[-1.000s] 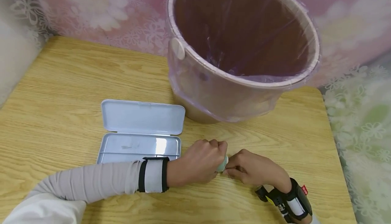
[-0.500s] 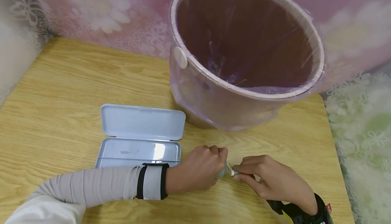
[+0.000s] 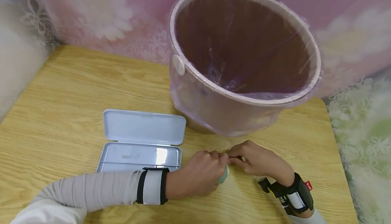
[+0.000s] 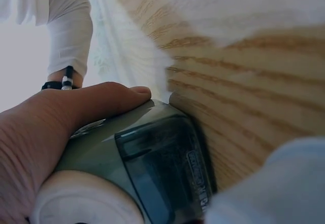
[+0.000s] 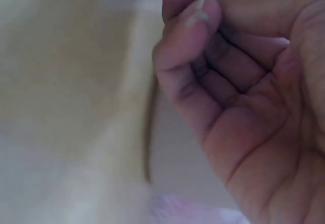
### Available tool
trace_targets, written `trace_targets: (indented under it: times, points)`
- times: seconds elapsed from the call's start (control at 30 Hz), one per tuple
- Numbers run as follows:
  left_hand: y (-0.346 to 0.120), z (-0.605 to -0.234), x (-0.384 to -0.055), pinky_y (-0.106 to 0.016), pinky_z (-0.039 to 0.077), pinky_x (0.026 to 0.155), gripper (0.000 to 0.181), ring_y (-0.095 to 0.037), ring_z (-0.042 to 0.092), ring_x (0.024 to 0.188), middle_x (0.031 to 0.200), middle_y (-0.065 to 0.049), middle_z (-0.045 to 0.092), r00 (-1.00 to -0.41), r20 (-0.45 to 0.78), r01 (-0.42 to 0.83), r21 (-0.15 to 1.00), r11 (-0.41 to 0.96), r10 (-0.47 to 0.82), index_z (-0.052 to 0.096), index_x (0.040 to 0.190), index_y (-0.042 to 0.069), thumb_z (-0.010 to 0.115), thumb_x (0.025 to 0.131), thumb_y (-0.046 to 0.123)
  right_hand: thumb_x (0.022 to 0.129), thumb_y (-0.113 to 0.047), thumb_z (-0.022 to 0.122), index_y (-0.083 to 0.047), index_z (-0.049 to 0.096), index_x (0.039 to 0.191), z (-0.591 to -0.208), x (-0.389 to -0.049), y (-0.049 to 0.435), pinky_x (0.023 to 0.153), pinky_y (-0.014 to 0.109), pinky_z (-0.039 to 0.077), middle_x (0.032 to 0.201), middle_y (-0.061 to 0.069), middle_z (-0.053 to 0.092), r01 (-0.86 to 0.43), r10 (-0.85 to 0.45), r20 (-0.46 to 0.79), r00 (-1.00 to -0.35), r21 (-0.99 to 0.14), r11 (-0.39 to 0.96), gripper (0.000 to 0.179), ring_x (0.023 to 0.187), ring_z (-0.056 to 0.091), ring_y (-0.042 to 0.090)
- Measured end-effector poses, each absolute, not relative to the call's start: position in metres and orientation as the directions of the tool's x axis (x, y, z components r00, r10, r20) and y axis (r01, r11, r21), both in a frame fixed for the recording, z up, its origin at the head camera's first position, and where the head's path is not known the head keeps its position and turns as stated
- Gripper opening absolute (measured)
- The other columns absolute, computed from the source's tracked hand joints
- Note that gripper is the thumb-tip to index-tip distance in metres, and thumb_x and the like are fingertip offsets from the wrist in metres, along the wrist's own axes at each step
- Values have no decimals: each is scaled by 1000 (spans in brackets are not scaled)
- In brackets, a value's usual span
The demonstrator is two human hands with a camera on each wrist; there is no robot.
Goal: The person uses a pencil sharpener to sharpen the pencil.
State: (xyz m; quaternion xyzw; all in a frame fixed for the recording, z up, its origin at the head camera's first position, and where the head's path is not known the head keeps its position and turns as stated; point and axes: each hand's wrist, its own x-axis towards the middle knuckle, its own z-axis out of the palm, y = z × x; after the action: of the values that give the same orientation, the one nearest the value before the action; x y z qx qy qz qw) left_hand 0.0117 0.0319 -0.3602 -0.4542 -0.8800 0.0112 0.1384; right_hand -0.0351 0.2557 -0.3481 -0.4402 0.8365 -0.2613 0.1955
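Note:
My left hand grips a green crank pencil sharpener, most of it hidden behind the fingers in the head view. The left wrist view shows more of the sharpener: a pale round part and a dark see-through drawer, with my thumb along its top. Close to its right end, my right hand has thumb and fingers pinched together at the crank, whose knob they hide. In the right wrist view the fingers are curled, with a bit of green beyond them.
An open light-blue pencil case lies left of the sharpener, partly behind my left forearm. Behind stands a large brown bin lined with clear purple plastic. The wooden table meets a flowered pink wall covering.
My right hand swung toward the front and right, showing the crank, then back up and left beside the sharpener. The left hand keeps its grip. The head view has tilted slightly.

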Motion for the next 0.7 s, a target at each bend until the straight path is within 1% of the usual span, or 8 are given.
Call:
trace_targets:
  times: [0.03, 0.1, 0.2, 0.27, 0.33, 0.43, 0.6, 0.7]
  points:
    - [32, -360, 12, -16, 32, 41, 29, -1, 40, 49, 62, 11, 44, -549, 233, 797, -145, 587, 803, 57, 90, 18, 69, 80, 42, 99, -8, 62, -16, 75, 93, -352, -33, 255, 59, 13, 41, 77, -10, 65, -615, -835, -119, -536, -622, 484, 17, 62, 41, -10]
    - [32, -360, 12, -16, 32, 41, 29, -1, 39, 48, 62, 11, 43, -547, 235, 795, -154, 587, 803, 56, 88, 18, 69, 81, 43, 100, -6, 60, -17, 66, 80, -358, -26, 252, 56, 12, 35, 67, -13, 49, -581, -836, -160, -525, -650, 490, 24, 58, 32, -10]
    - [33, -359, 13, -15, 31, 41, 31, -1, 38, 48, 61, 11, 42, -548, 239, 795, -147, 588, 801, 55, 86, 19, 69, 83, 46, 101, -7, 59, -15, 58, 72, -360, -13, 249, 51, 10, 28, 62, -14, 35, -544, -848, -197, -492, -690, 477, 30, 54, 26, -12]
    - [32, -360, 13, -16, 32, 41, 32, -1, 40, 48, 61, 10, 43, -552, 240, 797, -129, 589, 799, 54, 85, 18, 71, 82, 46, 102, -10, 59, -15, 60, 72, -357, -5, 247, 50, 9, 27, 59, -14, 34, -525, -860, -214, -463, -715, 461, 30, 52, 24, -14]
    - [31, -360, 13, -16, 34, 41, 33, -1, 41, 48, 61, 10, 44, -556, 237, 802, -98, 589, 797, 54, 85, 18, 73, 80, 44, 103, -13, 59, -15, 65, 77, -351, 2, 245, 49, 8, 26, 58, -13, 35, -529, -872, -219, -438, -722, 447, 27, 52, 23, -15]
    - [32, -360, 13, -16, 34, 42, 33, -2, 42, 49, 62, 9, 45, -558, 234, 809, -60, 585, 796, 55, 87, 16, 76, 77, 40, 103, -18, 58, -17, 65, 76, -340, 12, 244, 51, 7, 26, 58, -14, 32, -542, -876, -227, -425, -712, 447, 28, 53, 21, -14]
    - [31, -361, 13, -16, 29, 41, 26, -1, 38, 48, 61, 10, 42, -549, 245, 814, -60, 577, 800, 54, 87, 16, 71, 79, 36, 103, -23, 60, -24, 51, 69, -318, 26, 247, 54, 4, 26, 64, -19, 29, -632, -861, -171, -479, -613, 474, 35, 58, 24, -13]
    - [31, -360, 11, -16, 27, 40, 23, -1, 36, 47, 60, 10, 40, -546, 256, 812, -72, 579, 798, 53, 86, 17, 68, 80, 33, 101, -21, 64, -29, 55, 77, -307, 28, 249, 57, 3, 30, 70, -22, 38, -697, -844, -98, -527, -518, 496, 26, 63, 32, -14]
